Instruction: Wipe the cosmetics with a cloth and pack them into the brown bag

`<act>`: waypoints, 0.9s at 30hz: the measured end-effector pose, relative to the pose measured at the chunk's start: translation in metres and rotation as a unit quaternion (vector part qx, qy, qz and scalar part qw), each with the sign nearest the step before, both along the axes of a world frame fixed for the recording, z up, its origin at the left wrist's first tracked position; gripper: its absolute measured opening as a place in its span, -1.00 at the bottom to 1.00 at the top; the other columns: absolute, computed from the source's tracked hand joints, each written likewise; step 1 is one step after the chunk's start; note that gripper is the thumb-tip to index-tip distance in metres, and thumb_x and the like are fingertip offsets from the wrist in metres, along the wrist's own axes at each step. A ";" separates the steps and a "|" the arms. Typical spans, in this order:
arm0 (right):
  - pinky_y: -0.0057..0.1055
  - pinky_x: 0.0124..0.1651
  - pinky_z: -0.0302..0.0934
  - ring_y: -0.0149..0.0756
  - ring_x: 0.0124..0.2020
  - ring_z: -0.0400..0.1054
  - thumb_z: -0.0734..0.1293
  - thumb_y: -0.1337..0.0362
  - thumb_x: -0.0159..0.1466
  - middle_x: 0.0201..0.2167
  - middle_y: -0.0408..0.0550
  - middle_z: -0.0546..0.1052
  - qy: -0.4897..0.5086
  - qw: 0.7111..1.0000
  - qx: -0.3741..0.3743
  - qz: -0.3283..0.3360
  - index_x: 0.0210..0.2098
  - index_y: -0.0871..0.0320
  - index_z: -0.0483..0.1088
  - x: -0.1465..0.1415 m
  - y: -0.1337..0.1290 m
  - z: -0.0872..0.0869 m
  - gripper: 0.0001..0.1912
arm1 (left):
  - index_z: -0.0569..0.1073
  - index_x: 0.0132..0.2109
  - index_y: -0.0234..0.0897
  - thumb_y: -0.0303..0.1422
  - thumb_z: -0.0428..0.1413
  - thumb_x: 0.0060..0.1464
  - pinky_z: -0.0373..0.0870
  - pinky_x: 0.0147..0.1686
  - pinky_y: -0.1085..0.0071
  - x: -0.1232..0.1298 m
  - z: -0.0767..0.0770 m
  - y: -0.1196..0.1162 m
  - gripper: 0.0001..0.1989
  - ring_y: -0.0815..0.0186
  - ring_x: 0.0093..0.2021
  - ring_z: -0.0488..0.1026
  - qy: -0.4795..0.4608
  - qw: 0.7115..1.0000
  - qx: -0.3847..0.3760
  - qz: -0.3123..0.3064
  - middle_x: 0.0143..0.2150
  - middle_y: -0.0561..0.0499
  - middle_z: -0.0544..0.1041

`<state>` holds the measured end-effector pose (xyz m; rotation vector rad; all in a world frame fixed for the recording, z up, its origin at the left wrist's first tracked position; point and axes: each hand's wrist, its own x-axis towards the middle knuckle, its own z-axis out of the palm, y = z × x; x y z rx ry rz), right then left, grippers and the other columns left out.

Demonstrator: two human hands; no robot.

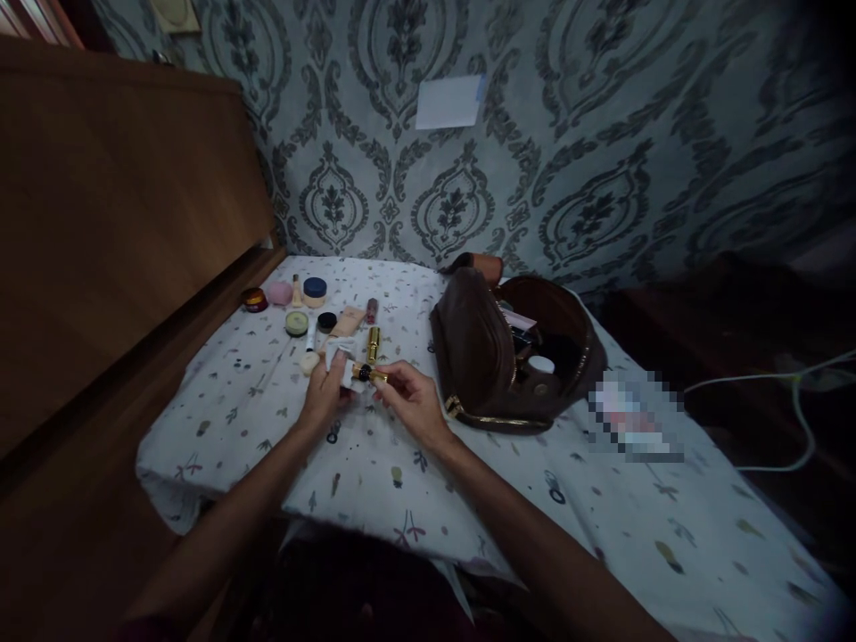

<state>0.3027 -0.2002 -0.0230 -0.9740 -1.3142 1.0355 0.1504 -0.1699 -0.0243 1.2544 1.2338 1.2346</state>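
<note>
My right hand (418, 401) pinches a gold and black lipstick tube (365, 373) by its right end, holding it roughly level over the table. My left hand (323, 392) is closed on a white wipe (341, 348), which lies around the tube's left end; whether they touch is hard to tell. Just beyond the hands stands another gold tube (373, 343), with a small dark-pink tube (372, 310) behind it. A beige squeeze tube (349, 320), a black-lidded jar (327, 322) and a slim white tube (311, 336) lie past my left hand.
An unzipped brown bag (468, 334) with cosmetics inside stands to the right. Several jars, including a blue-lidded jar (314, 291) and a green-topped jar (297, 323), sit at the back left. A wooden cabinet (134, 178) borders the left side; patterned wallpaper rises behind.
</note>
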 end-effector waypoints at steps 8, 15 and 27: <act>-0.50 -0.61 0.17 -0.44 -0.68 0.27 0.39 -0.13 0.14 -0.65 -0.24 0.41 0.086 0.995 -0.051 -0.018 -0.47 0.11 0.28 -0.002 0.003 -0.004 -0.56 | 0.39 0.16 -0.31 -0.27 0.00 0.28 0.24 0.14 0.04 0.000 -0.007 -0.009 -0.63 0.03 0.16 0.34 0.386 0.847 0.360 -0.070 0.12 -0.25 0.44; -0.49 -0.57 0.15 -0.41 -0.66 0.30 0.39 -0.14 0.13 -0.68 -0.21 0.42 0.081 0.994 -0.069 -0.031 -0.50 0.13 0.32 0.003 0.005 -0.002 -0.55 | 0.33 0.20 -0.30 -0.30 0.07 0.24 0.33 0.07 0.12 -0.003 -0.008 -0.005 -0.58 0.06 0.09 0.40 0.437 0.829 0.331 -0.107 0.07 -0.22 0.47; -0.53 -0.60 0.12 -0.43 -0.64 0.30 0.39 -0.09 0.16 -0.59 -0.21 0.48 0.150 0.985 -0.075 -0.043 -0.25 0.12 0.41 0.010 0.011 0.002 -0.60 | 0.44 -0.08 -0.32 -0.02 0.16 0.11 0.21 -0.53 0.54 -0.005 -0.003 0.002 -0.56 0.43 -0.49 0.28 0.012 0.986 0.021 -0.163 -0.40 0.08 0.43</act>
